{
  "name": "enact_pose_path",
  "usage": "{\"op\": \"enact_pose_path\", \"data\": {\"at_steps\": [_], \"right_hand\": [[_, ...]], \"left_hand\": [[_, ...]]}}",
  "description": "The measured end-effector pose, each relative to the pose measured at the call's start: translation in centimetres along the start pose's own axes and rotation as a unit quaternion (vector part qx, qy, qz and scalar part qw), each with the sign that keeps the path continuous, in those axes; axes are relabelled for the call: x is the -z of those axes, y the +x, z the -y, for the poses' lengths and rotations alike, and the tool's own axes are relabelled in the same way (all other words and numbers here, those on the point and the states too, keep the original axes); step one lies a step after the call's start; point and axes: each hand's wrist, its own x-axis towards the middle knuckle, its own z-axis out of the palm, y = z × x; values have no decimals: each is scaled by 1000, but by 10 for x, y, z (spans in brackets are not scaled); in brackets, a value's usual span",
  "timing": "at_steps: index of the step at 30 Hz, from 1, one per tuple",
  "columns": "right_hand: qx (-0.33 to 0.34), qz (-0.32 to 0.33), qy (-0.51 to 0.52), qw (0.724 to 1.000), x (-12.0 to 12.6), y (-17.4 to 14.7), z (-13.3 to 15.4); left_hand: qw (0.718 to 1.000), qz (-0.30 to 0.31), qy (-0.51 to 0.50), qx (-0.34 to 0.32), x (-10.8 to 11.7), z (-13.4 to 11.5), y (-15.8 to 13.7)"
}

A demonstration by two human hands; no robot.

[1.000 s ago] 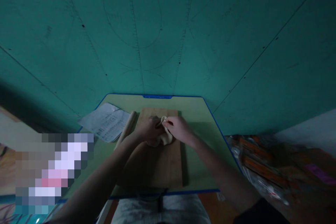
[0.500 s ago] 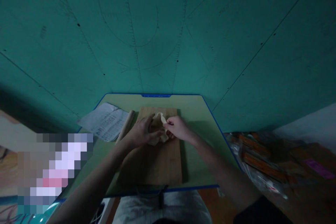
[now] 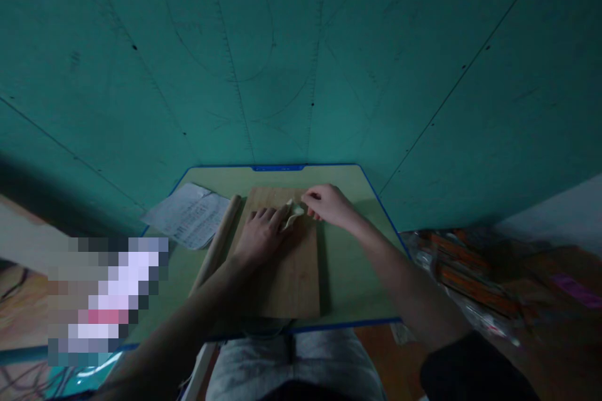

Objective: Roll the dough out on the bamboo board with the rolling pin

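Note:
A wooden board (image 3: 296,288) lies on the small table, and a pale, crumpled piece of dough (image 3: 294,215) rests on its far half. Over the dough's left part lies my left hand (image 3: 261,235), palm down with its fingers stretched out; it hides much of the piece. My right hand (image 3: 327,203) is beyond the dough on the right, near the board's far right corner. Its thumb and fingers are pinched together, and whatever they hold, if anything, cannot be made out. A long wooden rolling pin (image 3: 219,241) lies along the board's left side.
A printed sheet of paper (image 3: 190,216) lies at the table's left. The table (image 3: 362,263) has a blue edge and stands against a green wall (image 3: 291,75). Plastic-wrapped orange packages (image 3: 470,276) are on the floor to the right.
My right hand has moved away from the dough, up and to the right. My left hand has flattened over the dough, which now shows as a smaller patch.

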Motion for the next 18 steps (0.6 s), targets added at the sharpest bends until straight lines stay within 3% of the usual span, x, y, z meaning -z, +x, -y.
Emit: {"op": "enact_pose_path", "data": {"at_steps": [3,6,9,11,14,18], "right_hand": [[7,-34,-35,999,-2,-5,-18],[57,-74,-81,992,-12,-9,-34],[138,-38,-98,985,-29,-11,-43],[174,-13,-112,978,-42,-11,-43],[186,-26,-108,976,-63,-8,-37],[204,9,-62,977,-79,0,-28]], "left_hand": [[999,-17,-30,-25,-3,10,3],[996,-25,-82,-36,-7,16,7],[990,-21,-135,-34,-6,21,12],[985,-12,-170,-21,-2,24,13],[981,-14,-191,29,11,35,7],[990,12,-103,95,25,50,-13]]}}
